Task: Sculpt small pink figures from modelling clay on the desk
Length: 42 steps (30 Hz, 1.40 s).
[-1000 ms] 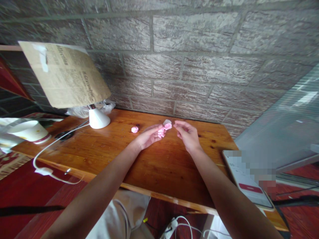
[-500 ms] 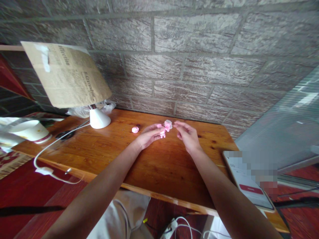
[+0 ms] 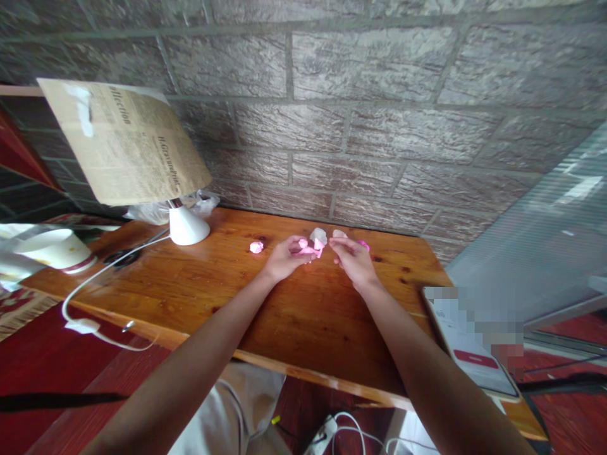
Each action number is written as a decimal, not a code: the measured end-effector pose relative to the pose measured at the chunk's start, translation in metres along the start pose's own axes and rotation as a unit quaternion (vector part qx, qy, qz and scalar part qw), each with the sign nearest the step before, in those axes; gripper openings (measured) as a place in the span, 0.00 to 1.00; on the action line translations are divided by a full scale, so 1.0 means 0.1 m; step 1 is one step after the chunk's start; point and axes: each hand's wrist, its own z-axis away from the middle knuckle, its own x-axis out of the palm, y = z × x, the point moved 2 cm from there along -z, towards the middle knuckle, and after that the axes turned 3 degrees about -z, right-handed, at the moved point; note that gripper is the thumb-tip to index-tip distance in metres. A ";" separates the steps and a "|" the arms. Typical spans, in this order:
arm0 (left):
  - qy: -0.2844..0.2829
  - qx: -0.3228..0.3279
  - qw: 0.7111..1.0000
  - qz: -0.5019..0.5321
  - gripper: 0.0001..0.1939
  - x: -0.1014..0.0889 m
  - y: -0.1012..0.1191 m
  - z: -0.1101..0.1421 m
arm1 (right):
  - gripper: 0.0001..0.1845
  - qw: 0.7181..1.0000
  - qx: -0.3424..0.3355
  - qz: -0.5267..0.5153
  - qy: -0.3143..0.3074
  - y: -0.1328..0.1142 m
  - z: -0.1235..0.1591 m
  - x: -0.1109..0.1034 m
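Observation:
My left hand [image 3: 285, 258] is closed on a pink paper-like piece [image 3: 318, 248], with one pointed end sticking out past the fingertips toward the right. A small pink lump [image 3: 302, 242] shows at the same fingers; whether it is part of that piece, I cannot tell. Just right of it, my right hand [image 3: 353, 258] has its fingers drawn together in a pinch, and what they hold, if anything, is hidden. Behind the hands lie a white crumpled piece [image 3: 317, 236], a pale pink one [image 3: 339, 234] and a bright pink one [image 3: 363, 245]. Another pink crumpled ball [image 3: 257, 247] sits left of my left hand.
A lamp [image 3: 188, 226] with a newsprint shade stands at the back left of the wooden table [image 3: 294, 316]. Scissors-like black handles [image 3: 123, 257] and a paper cup [image 3: 59, 249] are left of it. A tablet or phone [image 3: 467, 341] lies on the right, before the brick wall [image 3: 327, 126].
The pink piece in my left hand has turned, its pointed end now showing at the right. My right hand has shifted slightly left and down, and the pieces behind it show more.

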 end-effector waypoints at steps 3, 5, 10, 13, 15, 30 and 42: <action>-0.020 0.005 1.000 0.004 0.23 0.01 0.00 0.00 | 0.13 1.000 -0.010 0.003 -0.029 0.01 -0.01 0.01; -0.031 0.013 0.999 0.011 0.23 0.02 0.00 0.00 | 0.14 0.999 -0.019 0.008 -0.044 0.01 -0.02 0.02; -0.055 0.031 0.998 0.026 0.23 0.04 0.00 0.00 | 0.19 0.997 -0.039 0.025 -0.065 -0.01 -0.01 0.05; -0.054 0.040 0.998 0.006 0.23 0.04 0.01 0.02 | 0.20 0.996 -0.045 0.029 -0.073 -0.01 0.00 0.06; -0.053 0.042 0.998 -0.005 0.24 0.03 0.02 0.02 | 0.20 0.996 -0.046 0.034 -0.068 -0.01 0.00 0.06; -0.053 0.047 0.997 -0.032 0.24 0.02 0.05 0.03 | 0.15 0.993 -0.064 0.050 -0.086 0.04 -0.03 0.04; -0.058 0.047 0.997 -0.016 0.24 0.02 0.03 0.02 | 0.12 0.993 -0.073 0.038 -0.087 0.13 -0.09 0.01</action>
